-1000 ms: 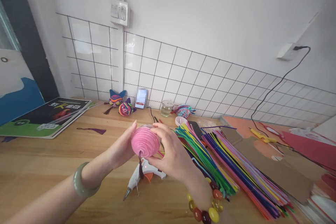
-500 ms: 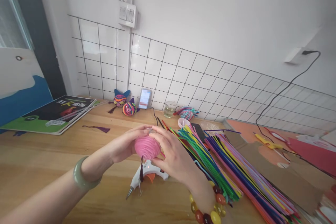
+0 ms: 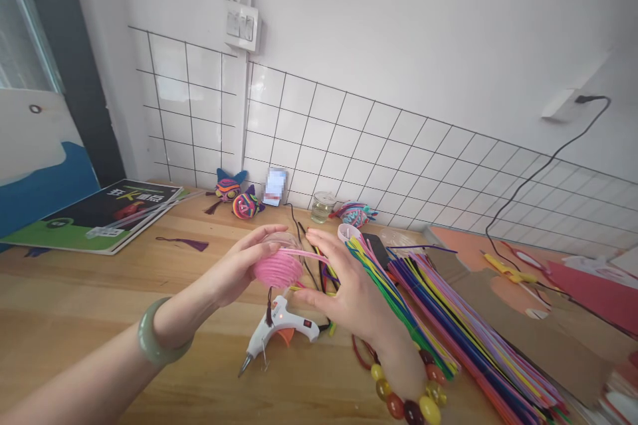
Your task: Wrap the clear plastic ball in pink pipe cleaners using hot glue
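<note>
My left hand (image 3: 248, 257) is closed around the side of a clear ball whose lower part is wound with pink pipe cleaner (image 3: 277, 269). The ball's bare transparent top (image 3: 282, 239) shows above the winding. A dark tassel (image 3: 270, 309) hangs underneath. From the ball, a loose pink strand (image 3: 312, 254) stretches right to the fingers of my right hand (image 3: 346, 292). That hand is off the ball, its thumb and fingers apart; the strand's far end is hidden at the fingers. Just below lies a white glue gun (image 3: 279, 325), nozzle toward the lower left.
Bundles of coloured pipe cleaners (image 3: 448, 319) cover the table's right side, near cardboard (image 3: 528, 339) and a yellow-handled tool (image 3: 508, 270). Along the wall stand striped ornaments (image 3: 246, 204), a phone (image 3: 274, 186) and a glass jar (image 3: 323, 207). A purple tassel (image 3: 192, 244) lies left, near a book (image 3: 119, 209).
My right hand has come away from the ball to the right and its fingers have spread. The clear top and a pink strand now show. My left hand keeps the ball, slightly higher.
</note>
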`<state>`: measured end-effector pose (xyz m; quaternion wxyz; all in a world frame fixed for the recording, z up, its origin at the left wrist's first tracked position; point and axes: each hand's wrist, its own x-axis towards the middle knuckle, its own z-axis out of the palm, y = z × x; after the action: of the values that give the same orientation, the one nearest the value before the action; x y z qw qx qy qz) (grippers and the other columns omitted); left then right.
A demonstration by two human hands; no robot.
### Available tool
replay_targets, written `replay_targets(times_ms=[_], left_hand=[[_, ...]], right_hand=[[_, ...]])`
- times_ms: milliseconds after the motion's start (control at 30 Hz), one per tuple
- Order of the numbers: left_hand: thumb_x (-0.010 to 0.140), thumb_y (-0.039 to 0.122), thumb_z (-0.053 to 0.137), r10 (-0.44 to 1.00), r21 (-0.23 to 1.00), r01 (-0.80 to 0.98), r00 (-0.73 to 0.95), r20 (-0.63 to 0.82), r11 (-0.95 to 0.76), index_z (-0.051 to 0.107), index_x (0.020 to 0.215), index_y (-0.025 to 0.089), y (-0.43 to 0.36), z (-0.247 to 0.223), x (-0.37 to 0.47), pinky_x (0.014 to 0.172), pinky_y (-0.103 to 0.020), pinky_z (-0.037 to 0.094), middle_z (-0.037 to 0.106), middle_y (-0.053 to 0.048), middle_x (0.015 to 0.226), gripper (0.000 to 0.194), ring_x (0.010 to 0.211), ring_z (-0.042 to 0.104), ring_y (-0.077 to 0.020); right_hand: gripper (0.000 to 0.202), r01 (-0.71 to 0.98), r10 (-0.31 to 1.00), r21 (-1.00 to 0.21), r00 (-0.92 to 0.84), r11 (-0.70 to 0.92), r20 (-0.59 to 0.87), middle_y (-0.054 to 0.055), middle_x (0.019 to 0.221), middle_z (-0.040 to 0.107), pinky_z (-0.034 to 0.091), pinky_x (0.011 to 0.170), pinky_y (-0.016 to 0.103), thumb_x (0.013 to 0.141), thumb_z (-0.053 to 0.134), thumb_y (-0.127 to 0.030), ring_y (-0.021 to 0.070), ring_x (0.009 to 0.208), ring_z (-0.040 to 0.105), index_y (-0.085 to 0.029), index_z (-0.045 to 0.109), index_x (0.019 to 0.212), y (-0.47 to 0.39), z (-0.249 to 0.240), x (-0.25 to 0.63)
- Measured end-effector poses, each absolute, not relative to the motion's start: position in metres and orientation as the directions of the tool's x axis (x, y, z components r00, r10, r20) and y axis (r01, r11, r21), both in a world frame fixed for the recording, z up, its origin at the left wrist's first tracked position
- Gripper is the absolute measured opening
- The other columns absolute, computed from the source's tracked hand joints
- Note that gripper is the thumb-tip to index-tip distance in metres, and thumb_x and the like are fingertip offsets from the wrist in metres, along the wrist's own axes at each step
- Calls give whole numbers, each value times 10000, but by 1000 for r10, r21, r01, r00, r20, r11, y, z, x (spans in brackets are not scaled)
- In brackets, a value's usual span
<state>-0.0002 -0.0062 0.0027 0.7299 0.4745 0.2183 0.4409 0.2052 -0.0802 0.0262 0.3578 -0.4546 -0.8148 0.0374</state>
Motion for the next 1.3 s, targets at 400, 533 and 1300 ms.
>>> replay_targets(times_ms=[400, 533, 1300], left_hand=[[844, 269, 598, 926, 723, -641, 376, 4, 257, 703, 1026, 111, -3, 10, 1, 589, -276, 541, 754, -113, 903, 264, 732, 688, -219], [862, 264, 549, 912, 637, -682, 402, -83, 359, 713, 984, 130, -3, 13, -2, 441, -253, 494, 711, -59, 677, 245, 507, 618, -168], [828, 287, 563, 929, 651, -692, 365, -57, 312, 676, 1123, 105, -3, 15, -6, 576, -301, 584, 739, -110, 829, 365, 695, 704, -230]], right_hand=[[375, 406, 749, -853, 438, 328, 497, 93, 1065, 611, 532, 757, 336, 986, 316, -474, 172, 834, 657, -194, 446, 1199, -31, 1, 236], [271, 528, 949, -838, 174, 136, 263, 46, 823, 642, 490, 676, 293, 903, 488, -386, 158, 693, 609, -150, 582, 998, -20, -17, 239], [326, 732, 731, -666, -532, 142, -428, -89, 564, 404, 248, 475, 215, 793, 683, -381, 67, 504, 368, -191, 466, 641, -31, -34, 203]])
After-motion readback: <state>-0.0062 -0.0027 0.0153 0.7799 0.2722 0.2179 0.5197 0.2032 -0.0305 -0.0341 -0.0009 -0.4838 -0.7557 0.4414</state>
